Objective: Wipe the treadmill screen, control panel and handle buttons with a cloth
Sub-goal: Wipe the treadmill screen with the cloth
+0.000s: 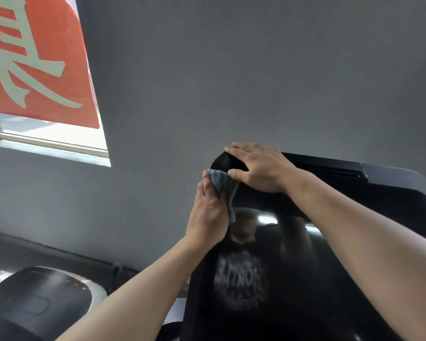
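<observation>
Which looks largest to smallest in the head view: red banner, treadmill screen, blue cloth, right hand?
1. Treadmill screen, partly covered by the arms.
2. Red banner, cut off by the frame edge.
3. Right hand.
4. Blue cloth, mostly hidden in the left hand.
Nearness affects all of these.

A crumpled blue cloth (pixel 220 185) is being pressed against the upper left corner of the glossy black treadmill screen (pixel 330 254).
</observation>
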`<state>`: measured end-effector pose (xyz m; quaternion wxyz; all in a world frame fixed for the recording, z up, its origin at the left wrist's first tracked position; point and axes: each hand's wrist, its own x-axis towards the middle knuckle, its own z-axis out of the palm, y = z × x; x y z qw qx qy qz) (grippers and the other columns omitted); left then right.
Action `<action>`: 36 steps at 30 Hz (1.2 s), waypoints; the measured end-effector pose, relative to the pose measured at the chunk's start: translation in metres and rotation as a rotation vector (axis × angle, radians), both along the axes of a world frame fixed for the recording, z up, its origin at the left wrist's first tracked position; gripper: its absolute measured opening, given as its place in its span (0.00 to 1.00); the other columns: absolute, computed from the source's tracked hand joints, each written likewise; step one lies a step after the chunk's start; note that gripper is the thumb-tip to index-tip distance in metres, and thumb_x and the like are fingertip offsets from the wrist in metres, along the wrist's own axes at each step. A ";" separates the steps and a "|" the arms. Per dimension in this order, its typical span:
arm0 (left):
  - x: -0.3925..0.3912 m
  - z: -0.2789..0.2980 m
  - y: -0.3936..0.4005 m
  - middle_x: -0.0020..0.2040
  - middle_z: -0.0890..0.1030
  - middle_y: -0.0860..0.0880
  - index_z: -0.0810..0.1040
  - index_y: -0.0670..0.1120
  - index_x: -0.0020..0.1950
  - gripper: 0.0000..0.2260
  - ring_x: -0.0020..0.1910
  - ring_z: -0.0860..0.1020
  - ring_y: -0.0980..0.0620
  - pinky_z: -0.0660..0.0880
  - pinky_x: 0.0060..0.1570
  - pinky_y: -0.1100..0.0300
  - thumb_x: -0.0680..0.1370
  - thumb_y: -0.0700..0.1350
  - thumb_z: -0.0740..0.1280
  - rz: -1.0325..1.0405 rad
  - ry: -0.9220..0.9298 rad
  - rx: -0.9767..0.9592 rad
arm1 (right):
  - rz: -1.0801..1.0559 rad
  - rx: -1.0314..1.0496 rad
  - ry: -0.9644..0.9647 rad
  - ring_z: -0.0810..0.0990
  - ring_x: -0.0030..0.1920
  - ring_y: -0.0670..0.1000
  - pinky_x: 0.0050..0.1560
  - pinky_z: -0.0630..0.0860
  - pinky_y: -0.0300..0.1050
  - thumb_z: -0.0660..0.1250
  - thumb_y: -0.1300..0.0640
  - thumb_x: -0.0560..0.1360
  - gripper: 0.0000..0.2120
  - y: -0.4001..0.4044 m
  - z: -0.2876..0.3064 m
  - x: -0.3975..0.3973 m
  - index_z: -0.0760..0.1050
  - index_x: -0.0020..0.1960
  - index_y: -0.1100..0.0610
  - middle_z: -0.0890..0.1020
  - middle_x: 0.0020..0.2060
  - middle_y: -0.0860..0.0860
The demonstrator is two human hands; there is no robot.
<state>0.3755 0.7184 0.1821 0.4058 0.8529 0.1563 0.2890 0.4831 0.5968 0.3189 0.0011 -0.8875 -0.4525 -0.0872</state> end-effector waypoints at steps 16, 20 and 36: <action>-0.056 -0.133 -0.017 0.82 0.53 0.34 0.49 0.35 0.84 0.32 0.80 0.55 0.37 0.47 0.83 0.47 0.82 0.46 0.53 0.105 -0.045 0.722 | 0.461 0.047 -0.574 0.76 0.73 0.61 0.75 0.71 0.63 0.53 0.61 0.82 0.23 0.014 -0.177 -0.098 0.78 0.71 0.64 0.80 0.69 0.62; -0.083 -0.167 -0.027 0.84 0.49 0.34 0.49 0.39 0.85 0.26 0.81 0.60 0.38 0.41 0.83 0.52 0.86 0.43 0.45 0.116 -0.021 0.621 | 0.512 0.038 -0.593 0.79 0.71 0.61 0.73 0.72 0.62 0.55 0.62 0.82 0.21 0.006 -0.207 -0.121 0.79 0.70 0.65 0.81 0.68 0.62; -0.183 -0.261 -0.049 0.78 0.69 0.58 0.51 0.70 0.82 0.25 0.81 0.62 0.49 0.62 0.77 0.57 0.87 0.54 0.51 0.002 0.095 0.493 | 0.560 -0.138 -0.545 0.77 0.73 0.60 0.75 0.70 0.61 0.57 0.56 0.83 0.22 -0.026 -0.312 -0.199 0.77 0.73 0.61 0.80 0.70 0.59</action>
